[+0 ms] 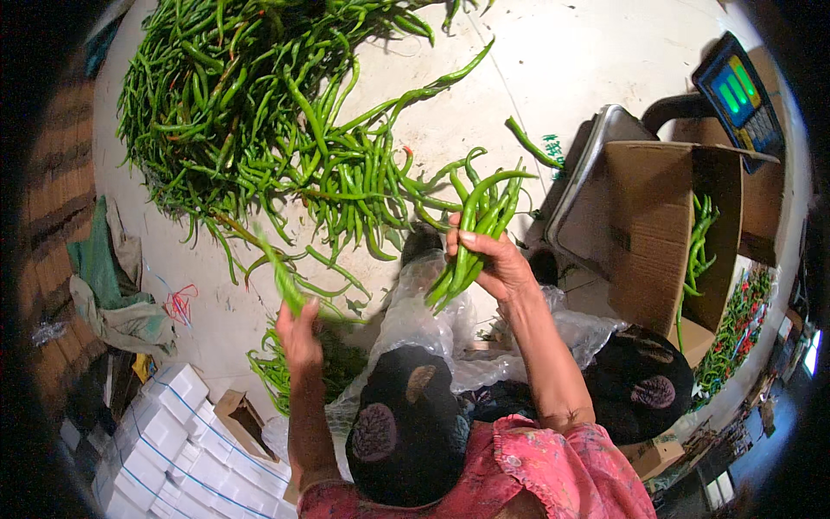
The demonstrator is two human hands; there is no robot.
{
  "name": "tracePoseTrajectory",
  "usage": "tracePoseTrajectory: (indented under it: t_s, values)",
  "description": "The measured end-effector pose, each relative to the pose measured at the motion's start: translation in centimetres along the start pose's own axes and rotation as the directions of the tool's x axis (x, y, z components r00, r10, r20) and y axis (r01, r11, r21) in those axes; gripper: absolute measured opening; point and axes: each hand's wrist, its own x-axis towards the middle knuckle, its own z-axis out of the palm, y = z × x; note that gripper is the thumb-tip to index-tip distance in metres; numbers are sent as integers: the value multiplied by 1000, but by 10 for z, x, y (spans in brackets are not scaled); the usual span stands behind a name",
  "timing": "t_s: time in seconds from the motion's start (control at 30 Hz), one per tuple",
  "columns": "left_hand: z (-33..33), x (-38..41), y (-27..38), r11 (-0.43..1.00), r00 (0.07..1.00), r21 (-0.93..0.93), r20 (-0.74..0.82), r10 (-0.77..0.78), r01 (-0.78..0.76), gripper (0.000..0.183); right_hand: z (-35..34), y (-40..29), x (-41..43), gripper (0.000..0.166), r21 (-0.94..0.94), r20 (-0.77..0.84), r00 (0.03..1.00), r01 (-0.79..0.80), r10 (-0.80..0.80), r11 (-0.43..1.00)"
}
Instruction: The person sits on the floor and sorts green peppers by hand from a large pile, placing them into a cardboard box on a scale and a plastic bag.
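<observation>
A bunch of long green chili peppers (476, 233) is gripped in my right hand (502, 259), in front of my knees. My left hand (299, 331), further left and lower, holds a green chili pepper (280, 276) that is blurred; whether there is more than one I cannot tell. Ahead of both hands a large heap of green chili peppers (227, 110), with a few red ones in it, spreads over the pale floor (447, 110). Below my left hand, partly hidden by the forearm, lies another pile of green peppers (269, 370).
To the right, a cardboard box (652, 227) with green peppers inside stands on a platform scale (587, 175) with a lit display (733, 91). White boxes (168, 447) bound with blue strap are stacked at lower left. A sack (117, 305) lies at left; mixed peppers (736, 331) lie far right.
</observation>
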Motion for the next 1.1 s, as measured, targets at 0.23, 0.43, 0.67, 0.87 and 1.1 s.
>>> tracePoseTrajectory:
  t_s: [0.23,0.43,0.67,0.87,1.1]
  values:
    - [-121,-66,-132,971,924,-131,-304,-231,200,14,12,-9,-18,40,61,93,992,84,-89,995]
    - [-7,-42,29,985,986,-158,137,90,-68,33,51,-14,-47,34,-462,35,960,261,-277,848]
    - [158,-75,147,944,609,17,768,199,-329,55,79,4,-59,49,-877,188,625,454,-758,157]
    - [195,-99,177,985,694,-115,699,172,-128,31,106,-11,-121,69,-826,447,507,551,-737,-122]
    - [186,-88,191,969,620,-239,769,154,55,31,89,4,-215,37,-662,643,415,724,-644,-193]
